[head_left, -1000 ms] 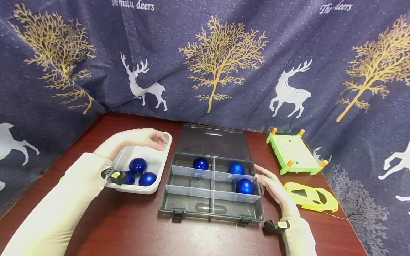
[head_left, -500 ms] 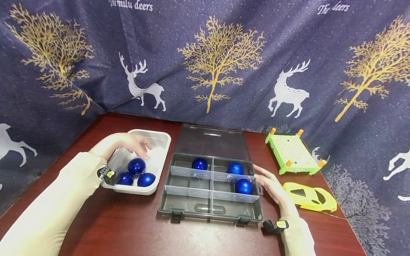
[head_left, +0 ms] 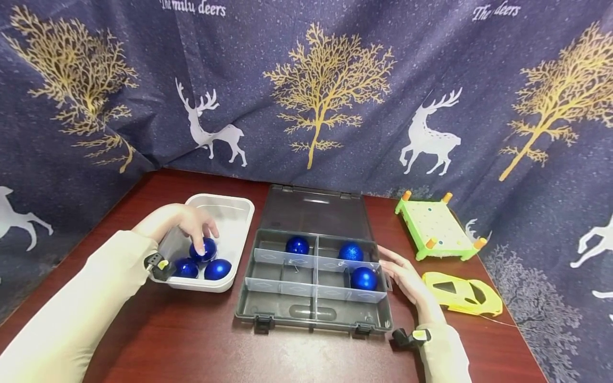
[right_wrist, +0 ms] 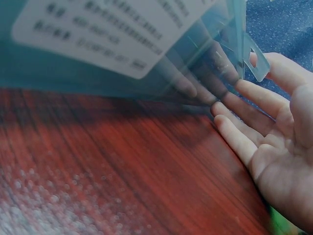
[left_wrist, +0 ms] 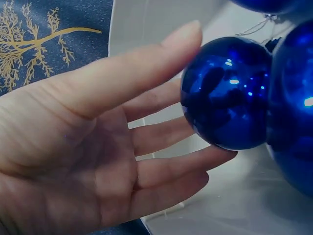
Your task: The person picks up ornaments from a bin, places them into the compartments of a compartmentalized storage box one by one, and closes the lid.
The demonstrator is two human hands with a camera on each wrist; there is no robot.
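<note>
Left of grey plastic case (head_left: 275, 307): left hand (head_left: 188, 219), spread around glossy blue ball (head_left: 209, 254). Touching right edge: right hand (head_left: 406, 279), fingers relaxed.

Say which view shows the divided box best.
The head view: it shows the divided box nearly whole, lid open, with three blue balls inside. The right wrist view catches part of one side, with a blurred label; the left wrist view, none of it.
</note>
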